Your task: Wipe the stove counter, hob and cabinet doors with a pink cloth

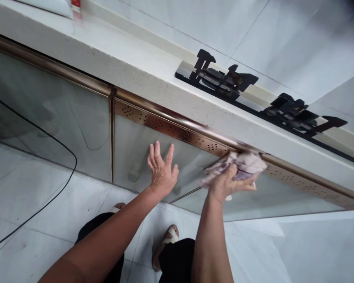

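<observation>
Cloth on the cabinet's copper trim, other hand flat on the door

The right hand (227, 182) has its grip bunched around a crumpled pale cloth (238, 165), pressing it onto the perforated copper trim strip (171, 127) just under the table (153, 78) edge. The cloth's long axis runs along the strip, slanting down to the right, a bit blurred. Left of the cloth, the left hand (162, 171) lies flat on the glossy cabinet door (135, 157), fingers spread and pointing up at the strip, holding nothing. Above the cloth, a black stove (253, 94) sits on the table. Below it are sandalled feet on the tiled floor (32, 196), and a black cable (61, 149) is far left.
</observation>
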The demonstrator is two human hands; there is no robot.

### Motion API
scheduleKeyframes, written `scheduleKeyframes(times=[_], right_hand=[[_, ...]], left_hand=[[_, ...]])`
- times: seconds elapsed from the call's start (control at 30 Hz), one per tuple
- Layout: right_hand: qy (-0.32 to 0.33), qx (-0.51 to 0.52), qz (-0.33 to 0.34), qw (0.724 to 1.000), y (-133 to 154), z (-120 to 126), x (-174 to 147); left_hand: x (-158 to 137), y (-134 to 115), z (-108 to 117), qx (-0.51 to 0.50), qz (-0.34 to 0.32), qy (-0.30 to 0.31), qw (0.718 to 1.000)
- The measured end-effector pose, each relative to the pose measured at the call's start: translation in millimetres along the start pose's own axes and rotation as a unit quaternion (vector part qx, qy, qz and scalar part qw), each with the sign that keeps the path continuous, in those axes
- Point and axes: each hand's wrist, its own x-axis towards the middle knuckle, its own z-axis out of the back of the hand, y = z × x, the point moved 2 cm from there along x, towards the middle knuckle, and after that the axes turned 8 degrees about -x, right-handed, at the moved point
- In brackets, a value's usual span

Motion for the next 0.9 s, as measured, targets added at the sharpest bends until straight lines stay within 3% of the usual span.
scheduleKeyframes(times=[0.1, 0.2, 0.3, 0.4, 0.57, 0.7, 0.77, 0.83, 0.9], right_hand=[[-0.022, 0.012, 0.141, 0.990, 53.2, -7.9, -25.3], [0.068, 0.024, 0.337, 0.939, 91.6, -21.2, -57.2], [0.099, 0.031, 0.414, 0.904, 105.0, -27.7, -73.8], [0.049, 0.030, 0.369, 0.928, 98.8, -23.0, -60.4], [-0.132, -0.007, 0.139, 0.981, 45.6, 3.8, 0.5], [-0.150, 0.027, -0.067, 0.986, -17.9, 19.7, 45.2], [-0.148, 0.036, -0.137, 0.979, -37.3, 22.0, 55.5], [-0.149, 0.007, -0.137, 0.979, -37.0, 21.4, 55.2], [-0.144, -0.013, -0.066, 0.987, -16.0, 18.1, 44.9]], left_hand=[[-1.0, 3.4, -2.6, 0.007, -0.004, 0.004, 1.000], [-2.0, 11.2, -8.5, 0.015, 0.014, 0.006, 1.000], [-2.2, 17.4, -10.4, 0.025, 0.042, 0.007, 0.999], [-1.2, 14.3, -5.3, 0.015, 0.010, 0.011, 1.000], [0.0, 4.7, 2.9, -0.010, -0.009, 0.003, 1.000], [0.3, -2.4, 6.1, -0.002, -0.027, -0.003, 1.000], [2.0, -5.5, 9.3, 0.009, -0.050, -0.003, 0.999], [5.3, -6.2, 12.6, 0.018, -0.064, -0.003, 0.998], [9.8, -3.7, 14.3, 0.025, -0.062, -0.008, 0.998]])
